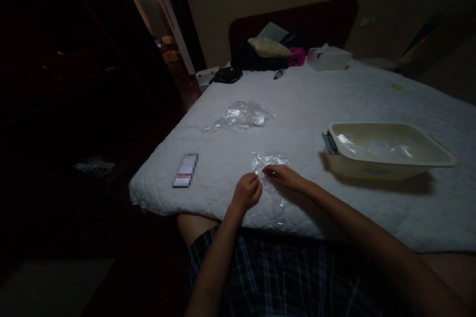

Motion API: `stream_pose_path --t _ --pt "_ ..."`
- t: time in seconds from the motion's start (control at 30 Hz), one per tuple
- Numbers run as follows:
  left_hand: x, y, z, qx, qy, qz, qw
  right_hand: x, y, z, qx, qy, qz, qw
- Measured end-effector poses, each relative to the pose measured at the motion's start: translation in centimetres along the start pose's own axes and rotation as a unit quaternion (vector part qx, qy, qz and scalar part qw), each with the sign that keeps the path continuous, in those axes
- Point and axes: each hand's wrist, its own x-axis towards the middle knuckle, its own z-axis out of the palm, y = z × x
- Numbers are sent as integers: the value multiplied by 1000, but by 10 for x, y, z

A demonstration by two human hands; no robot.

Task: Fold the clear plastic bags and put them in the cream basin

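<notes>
A clear plastic bag (265,159) lies on the white quilted bed near its front edge, partly covered by my hands. My left hand (248,191) is closed at the bag's left side, its fingers curled and pinching the film. From the right, my right hand (283,177) reaches over the bag with thumb and fingertips pinched on it, close to the left fingertips. Farther back lies a crumpled heap of clear plastic bags (243,115). To the right stands a cream plastic tub (390,171) with a grey handle clip, holding some clear plastic.
A phone-like object (185,171), blurred out, lies left of my hands. At the far end of the bed (305,99) are a black bag (227,75), a pillow (268,47), a magenta cloth roll (296,56) and a white box (329,59). The bed's edge drops to a dark floor on the left.
</notes>
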Motion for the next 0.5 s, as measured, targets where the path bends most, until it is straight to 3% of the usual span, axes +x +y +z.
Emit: stream_pose_path --t 0.3,0.5 --pt "-1 -1 0 22 -29 11 999 -3 16 4 -44 34 55 997" --pt "-2 -2 1 26 -66 46 996 0 20 9 -57 36 25 997"
